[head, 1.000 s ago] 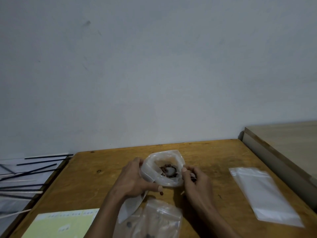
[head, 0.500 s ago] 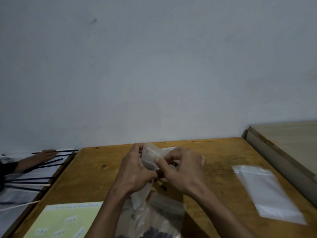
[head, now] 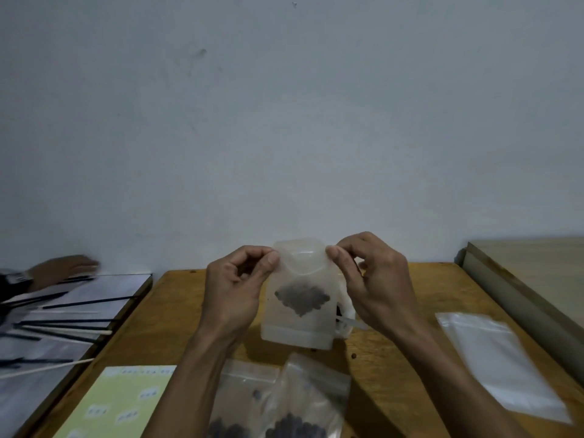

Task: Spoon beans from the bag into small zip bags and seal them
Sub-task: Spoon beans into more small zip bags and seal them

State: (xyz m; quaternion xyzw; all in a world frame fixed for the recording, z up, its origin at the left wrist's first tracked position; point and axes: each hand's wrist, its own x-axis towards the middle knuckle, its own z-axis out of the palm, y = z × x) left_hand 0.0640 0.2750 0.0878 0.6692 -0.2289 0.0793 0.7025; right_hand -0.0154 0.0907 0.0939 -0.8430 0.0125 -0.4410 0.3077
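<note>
Over at the far left another person's hand [head: 63, 267] rests among thin black and pale sticks [head: 63, 314] on a grey surface, well apart from the work. On the wooden table [head: 177, 314], near its left edge, lies a yellow label sheet [head: 126, 403]. The left hand [head: 234, 289] pinches the top left corner of the small zip bag [head: 300, 298] between thumb and curled fingers; the right hand [head: 376, 279] pinches the top right corner the same way. The bag hangs upright between them, just above the table, with a dark cluster of beans [head: 301, 300] sagging in its middle. It looks light, soft and a bit slippery, so the stiff zip strip along the top seems the place to hold it, pressing along that line to close it. Near the front edge lie 2 bags holding beans [head: 284, 406]. To the right lies a stack of empty bags [head: 502, 358], flat
</note>
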